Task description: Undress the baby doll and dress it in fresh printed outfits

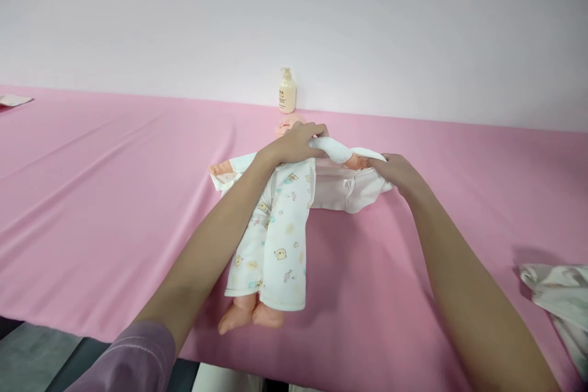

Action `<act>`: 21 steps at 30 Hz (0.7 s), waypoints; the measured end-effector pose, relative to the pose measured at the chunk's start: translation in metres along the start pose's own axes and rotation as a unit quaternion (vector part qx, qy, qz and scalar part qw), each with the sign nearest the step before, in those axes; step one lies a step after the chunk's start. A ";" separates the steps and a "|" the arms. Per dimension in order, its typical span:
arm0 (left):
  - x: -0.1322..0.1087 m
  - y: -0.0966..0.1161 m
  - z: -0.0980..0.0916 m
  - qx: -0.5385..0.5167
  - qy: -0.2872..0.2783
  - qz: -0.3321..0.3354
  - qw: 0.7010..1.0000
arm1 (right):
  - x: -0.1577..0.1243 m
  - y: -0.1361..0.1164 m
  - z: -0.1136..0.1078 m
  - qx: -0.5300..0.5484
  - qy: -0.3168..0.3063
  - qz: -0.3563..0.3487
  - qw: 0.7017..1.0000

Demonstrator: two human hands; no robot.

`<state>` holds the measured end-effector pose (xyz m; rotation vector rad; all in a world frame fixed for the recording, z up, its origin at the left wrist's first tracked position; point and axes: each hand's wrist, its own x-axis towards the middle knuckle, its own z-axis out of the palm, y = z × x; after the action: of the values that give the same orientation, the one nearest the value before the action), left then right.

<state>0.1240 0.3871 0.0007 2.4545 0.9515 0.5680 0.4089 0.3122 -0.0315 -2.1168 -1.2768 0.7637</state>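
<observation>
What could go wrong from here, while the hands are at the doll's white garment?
The doll's hand shows among folds of the white garment, beside the right hand; its fingers might snag on the fabric. The pump bottle stands beyond the doll's head, so a push that way could perhaps tip it. The pink cloth has wrinkles, so it might slip if pulled.

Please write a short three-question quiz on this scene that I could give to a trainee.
1. Fill in: the peach-coloured plastic baby doll, wearing white, animal-printed fabric trousers, lies on a broad, ____ fabric cover.
2. True or false: the cream-coloured, rounded pump bottle stands upright.
3. Which does the right hand touch?
A) the bottle
B) the loose white cloth garment
C) the trousers

Key: 1. pink; 2. true; 3. B
</observation>
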 end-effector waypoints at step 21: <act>0.009 -0.009 0.023 0.004 0.067 0.035 0.997 | -0.006 0.001 0.005 0.143 -0.242 -0.077 0.957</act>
<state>0.1371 0.3939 -0.0211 2.4911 0.9227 0.7622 0.4041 0.3074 -0.0348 -1.6309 -1.4479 1.3639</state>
